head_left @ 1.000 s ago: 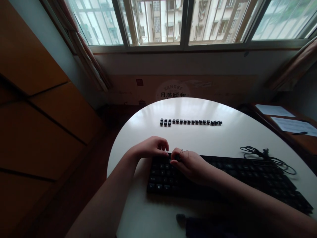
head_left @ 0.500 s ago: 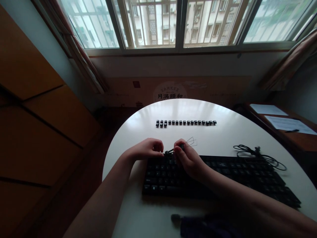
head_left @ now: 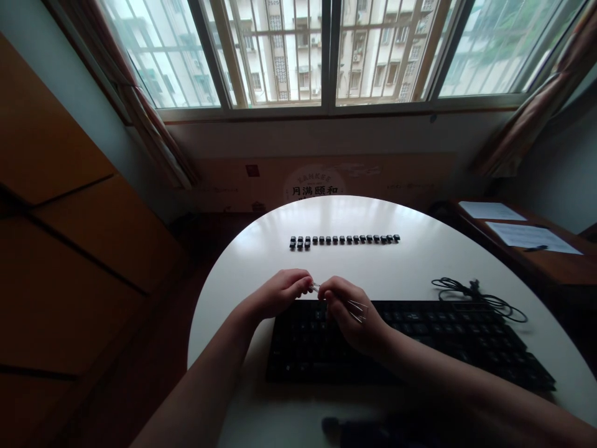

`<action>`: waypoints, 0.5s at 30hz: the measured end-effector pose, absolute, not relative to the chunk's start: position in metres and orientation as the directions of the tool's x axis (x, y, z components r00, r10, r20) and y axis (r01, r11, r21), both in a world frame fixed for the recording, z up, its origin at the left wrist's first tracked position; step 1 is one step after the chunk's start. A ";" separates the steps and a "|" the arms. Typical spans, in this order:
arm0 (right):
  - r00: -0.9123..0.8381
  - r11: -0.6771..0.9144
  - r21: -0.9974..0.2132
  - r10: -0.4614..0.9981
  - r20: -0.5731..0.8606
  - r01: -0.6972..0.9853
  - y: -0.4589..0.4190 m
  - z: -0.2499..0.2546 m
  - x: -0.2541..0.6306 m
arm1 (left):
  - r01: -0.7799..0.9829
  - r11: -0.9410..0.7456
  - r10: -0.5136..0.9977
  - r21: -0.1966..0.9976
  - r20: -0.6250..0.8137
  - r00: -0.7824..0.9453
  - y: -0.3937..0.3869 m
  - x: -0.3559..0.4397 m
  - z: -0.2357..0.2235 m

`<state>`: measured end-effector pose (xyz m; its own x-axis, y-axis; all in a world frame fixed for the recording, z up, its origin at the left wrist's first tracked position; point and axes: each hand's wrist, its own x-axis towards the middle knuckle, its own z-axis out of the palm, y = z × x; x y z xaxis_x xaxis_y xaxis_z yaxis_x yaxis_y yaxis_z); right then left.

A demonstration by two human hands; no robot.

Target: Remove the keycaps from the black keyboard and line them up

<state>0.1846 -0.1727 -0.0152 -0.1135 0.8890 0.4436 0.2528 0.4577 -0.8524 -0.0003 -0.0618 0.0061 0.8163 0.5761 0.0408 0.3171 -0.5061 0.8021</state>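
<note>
My right hand point(head_left: 347, 308) is closed round a wire keycap puller point(head_left: 358, 310), whose thin loops stick out on both sides of the fist. It hovers over the upper left part of a black keyboard point(head_left: 420, 339). My left hand point(head_left: 284, 292) is pinched shut at the puller's left wire end, above the keyboard's top left corner; what lies between those fingertips is hidden. Beyond the hands, several black keycaps point(head_left: 349, 239) stand in a row, with a short second row point(head_left: 300, 246) at its left end.
The keyboard lies on a round white table point(head_left: 242, 249). A coiled black cable point(head_left: 471, 292) rests behind its right side. A dark, blurred object point(head_left: 368, 432) is at the near edge. To the right, papers point(head_left: 532, 236) and a pen point(head_left: 535, 248) lie on a brown desk.
The black keycap that showed between my hands is out of sight. My right hand has turned the puller, and my left fingers have closed in on its wire end. The view has shifted slightly.
</note>
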 end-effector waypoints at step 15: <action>0.085 0.593 -0.751 0.765 0.638 0.291 -0.167 -0.017 0.191 | 0.269 -0.430 0.608 0.862 0.056 0.792 -0.061 0.000 -0.002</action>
<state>0.1914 -0.1674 -0.0170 0.0853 0.7652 0.6381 0.2907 0.5934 -0.7505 -0.0001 -0.0612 -0.0024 0.7916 0.6085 0.0564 0.2689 -0.4298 0.8619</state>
